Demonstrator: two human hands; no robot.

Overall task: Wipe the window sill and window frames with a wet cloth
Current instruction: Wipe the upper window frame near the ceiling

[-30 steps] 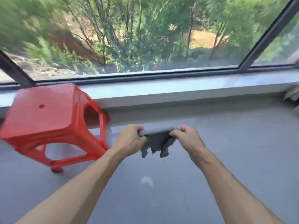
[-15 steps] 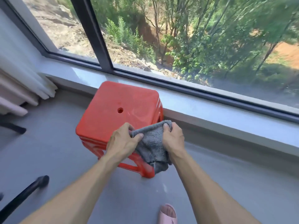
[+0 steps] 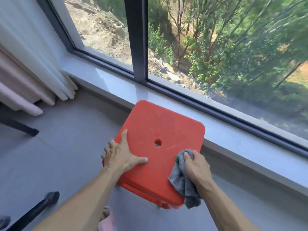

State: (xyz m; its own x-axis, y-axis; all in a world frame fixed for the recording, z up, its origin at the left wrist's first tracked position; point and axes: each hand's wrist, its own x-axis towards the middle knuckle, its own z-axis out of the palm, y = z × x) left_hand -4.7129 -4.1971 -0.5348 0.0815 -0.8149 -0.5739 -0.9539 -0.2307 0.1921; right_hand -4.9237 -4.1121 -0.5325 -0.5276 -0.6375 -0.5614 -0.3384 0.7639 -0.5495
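Fingers (image 3: 124, 135) of the left hand (image 3: 118, 155) are spread wide and laid flat on the square red plastic stool (image 3: 160, 130); those of the right hand (image 3: 195, 165) are curled round the crumpled grey cloth (image 3: 181, 179), held at the stool's near right edge. Beyond both lies the pale stone window sill (image 3: 116, 85) under the dark window frame (image 3: 137, 39). The stool is probably best steadied squarely before it is stepped on. Its legs are hidden, and the cloth's wetness cannot be judged.

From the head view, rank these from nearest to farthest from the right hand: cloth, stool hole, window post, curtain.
1. Cloth: gripped in the right hand.
2. Stool hole: just left of it, on the seat.
3. Window post: above and left, rising from the sill.
4. Curtain: far left.
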